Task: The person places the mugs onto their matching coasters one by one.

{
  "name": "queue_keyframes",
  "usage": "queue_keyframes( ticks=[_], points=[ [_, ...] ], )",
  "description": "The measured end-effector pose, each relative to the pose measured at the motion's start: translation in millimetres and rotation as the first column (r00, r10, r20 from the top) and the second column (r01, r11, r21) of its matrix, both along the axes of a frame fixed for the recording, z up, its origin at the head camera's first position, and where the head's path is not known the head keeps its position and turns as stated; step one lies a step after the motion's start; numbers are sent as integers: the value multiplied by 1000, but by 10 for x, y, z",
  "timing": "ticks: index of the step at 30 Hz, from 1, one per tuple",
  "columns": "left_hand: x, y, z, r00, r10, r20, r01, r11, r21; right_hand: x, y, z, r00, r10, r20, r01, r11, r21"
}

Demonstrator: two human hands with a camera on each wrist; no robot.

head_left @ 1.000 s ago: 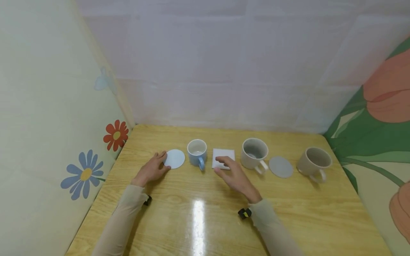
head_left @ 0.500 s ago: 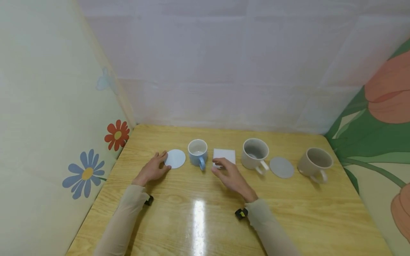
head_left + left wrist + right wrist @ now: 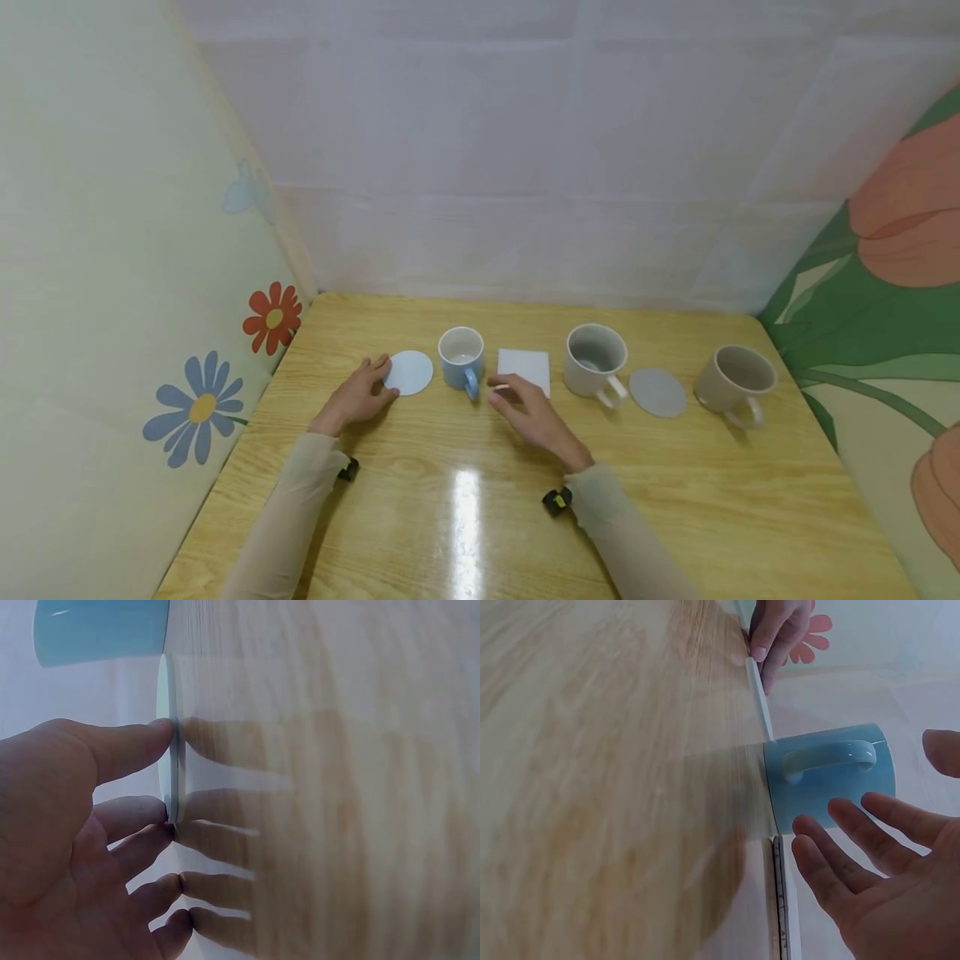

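from my remote seat i see the right grip (image 3: 534,417), just below the middle of the frame, has shifted left over the last second: its fingertips lay across the middle of the square coaster (image 3: 523,364), and now they reach past its lower left corner, nearer the handle of the blue mug (image 3: 457,372). that grip is spread, thumb apart from the fingers, and in the right wrist view it looks close to the mug and clear of it. the left grip (image 3: 354,400), left of centre, has stayed put, lightly pinching the pale round coaster (image 3: 412,372) at its left edge between thumb and forefinger. the mug stands upright at mid-frame between these two coasters, unmoved. further right, the wide white mug (image 3: 581,379), grey round coaster (image 3: 657,392) and beige mug (image 3: 718,386) keep their places. the desk (image 3: 697,508) is yellow wood grain, with a bright glare streak at bottom centre. behind it hangs a creased pale sheet (image 3: 480,167); blue and red flowers mark the left wall (image 3: 90,267), large pink blooms and green leaves the right wall (image 3: 892,333).
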State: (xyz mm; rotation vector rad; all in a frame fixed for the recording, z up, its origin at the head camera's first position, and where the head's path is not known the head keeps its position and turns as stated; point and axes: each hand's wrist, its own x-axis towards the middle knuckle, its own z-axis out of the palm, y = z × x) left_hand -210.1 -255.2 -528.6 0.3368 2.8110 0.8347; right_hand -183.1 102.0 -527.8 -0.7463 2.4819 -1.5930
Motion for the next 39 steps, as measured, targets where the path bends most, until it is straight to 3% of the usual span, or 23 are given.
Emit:
queue_keyframes(
  ticks=[10, 19, 39],
  points=[
    [-17, -9, -6, 1000, 2, -3, -2, 1000, 1, -23, -69, 9, 1000, -11, 20, 11, 1000, 22],
    [-6, -3, 4, 1000, 1, 8, -1, 1000, 5, -53, -108, 1, 993, 25, 115, -21, 999, -42],
    [1, 5, 22, 1000, 4, 27, -4, 1000, 15, -48, -236, 2, 985, 57, 162, -38, 992, -120]
  ],
)
